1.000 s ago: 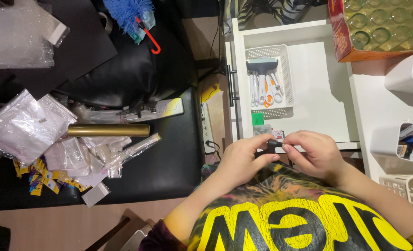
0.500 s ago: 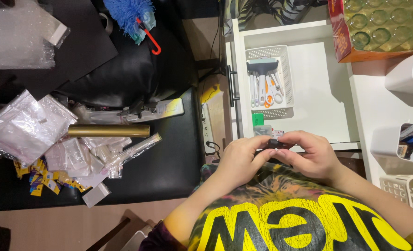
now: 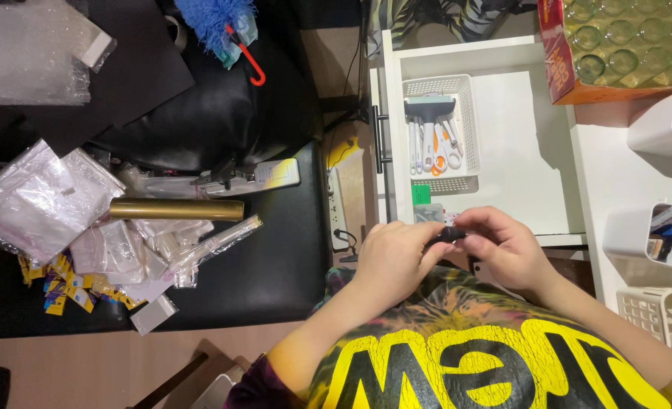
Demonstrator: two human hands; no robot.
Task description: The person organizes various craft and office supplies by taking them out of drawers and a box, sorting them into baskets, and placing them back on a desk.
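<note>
Both hands met close to the body, over the near edge of an open white drawer (image 3: 529, 144). Left hand (image 3: 392, 261) and right hand (image 3: 506, 250) each pinched one end of a small black piece (image 3: 448, 235), fingertips narrow and closed on it; what the piece was could not be told, too small. Held near the chest, it seemed, for close two-handed fiddling, with the drawer beneath to catch anything dropped.

In the drawer at 12 o'clock from the hands sat a white slotted tray (image 3: 464, 106) with scissors (image 3: 438, 148) and a squeegee-like tool (image 3: 429, 108), sorted upright in a row, likely for quick reach. A small green square (image 3: 421, 194) lay just below the tray.

At 9 o'clock, a black worktop (image 3: 275, 265) carried a gold roll (image 3: 175, 209), a heap of clear plastic bags (image 3: 44, 201) and a stapler (image 3: 252, 179). At 11 o'clock, a blue duster (image 3: 218, 19) with a red hook. At 3 o'clock, white bins (image 3: 665, 125) on a white shelf. Wood-toned floor at 7 o'clock.
</note>
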